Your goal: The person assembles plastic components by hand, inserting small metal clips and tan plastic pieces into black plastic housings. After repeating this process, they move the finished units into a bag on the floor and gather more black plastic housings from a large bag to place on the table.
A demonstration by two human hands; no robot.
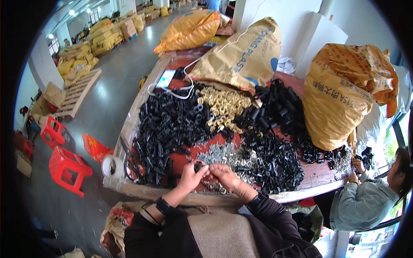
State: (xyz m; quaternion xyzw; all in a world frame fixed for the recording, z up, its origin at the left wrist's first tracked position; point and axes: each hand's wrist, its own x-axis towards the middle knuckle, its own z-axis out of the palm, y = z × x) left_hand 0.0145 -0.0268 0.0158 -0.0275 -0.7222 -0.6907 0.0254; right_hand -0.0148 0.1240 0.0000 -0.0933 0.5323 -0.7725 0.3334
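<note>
My left hand [188,177] is closed around a small black plastic part [198,166] at the near side of the table. Its fingertips meet those of my right hand [226,177], which is pinched; what it holds, if anything, is too small to make out. Just beyond both hands lies a spread of small silver metal pieces [221,154]. To the left is a heap of black plastic parts [167,124], and another heap of small black parts [277,163] lies to the right. Gold-coloured pieces [226,105] are piled farther back, beside black tube-shaped parts [282,105].
A large tan sack [245,56] lies at the back, and an orange-brown sack [337,99] stands at the right. A lit phone [166,79] with a white cable rests at the far left. A roll of tape [112,166] sits at the left edge. A co-worker [365,198] works at the right.
</note>
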